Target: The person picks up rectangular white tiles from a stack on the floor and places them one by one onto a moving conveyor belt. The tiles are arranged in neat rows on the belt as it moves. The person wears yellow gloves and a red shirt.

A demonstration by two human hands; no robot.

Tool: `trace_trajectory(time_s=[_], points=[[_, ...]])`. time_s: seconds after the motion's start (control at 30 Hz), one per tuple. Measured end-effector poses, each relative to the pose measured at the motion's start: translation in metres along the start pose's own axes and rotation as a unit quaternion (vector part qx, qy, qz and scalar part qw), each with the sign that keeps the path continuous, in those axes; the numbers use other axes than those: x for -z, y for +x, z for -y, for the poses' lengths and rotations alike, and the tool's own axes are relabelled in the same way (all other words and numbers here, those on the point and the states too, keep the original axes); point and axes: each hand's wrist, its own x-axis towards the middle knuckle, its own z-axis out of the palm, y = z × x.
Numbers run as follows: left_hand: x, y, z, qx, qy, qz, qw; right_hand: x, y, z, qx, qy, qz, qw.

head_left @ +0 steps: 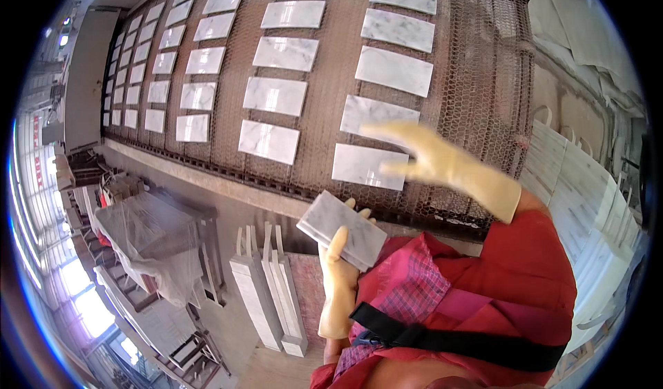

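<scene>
The left hand (337, 278) grips stacked tiles (359, 234) while the spread-fingered right hand (442, 160) should handle white tiles (360, 165) by their edges.

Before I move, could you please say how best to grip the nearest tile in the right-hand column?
Probably by its long edges, from the right end, where the open right hand is: the tile lies flat on the mesh belt, leaving only edges to grip, and a gap separates it from the neighbouring tile.
</scene>
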Motion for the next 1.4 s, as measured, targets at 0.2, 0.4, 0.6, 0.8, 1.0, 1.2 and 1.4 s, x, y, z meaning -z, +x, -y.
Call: trace_trajectory(time_s=[0.2,0.4,0.6,0.8,1.0,1.2,1.4], points=[[0.014,0.002,0.001,-0.105,0.060,-0.038,0.992,-0.099,-0.037,0.061,-0.115,0.262,0.123,0.950],[0.008,-0.011,0.002,-0.189,0.117,-0.070,0.973,-0.128,-0.037,0.084,-0.129,0.284,0.108,0.944],[-0.007,-0.037,0.003,-0.165,0.157,-0.086,0.970,-0.133,-0.052,0.104,-0.207,0.445,0.123,0.863],[-0.010,-0.035,0.012,-0.268,0.290,-0.036,0.918,-0.146,-0.059,0.090,-0.080,0.521,0.042,0.849],[-0.022,-0.034,0.018,-0.230,0.333,0.086,0.910,-0.108,-0.083,0.089,-0.076,0.545,-0.019,0.835],[-0.017,-0.045,0.013,-0.147,0.303,0.173,0.926,-0.035,-0.148,0.033,-0.180,0.368,-0.132,0.903],[0.026,-0.032,0.023,-0.092,0.268,0.143,0.948,0.015,-0.212,-0.008,-0.223,-0.148,-0.075,0.961]])
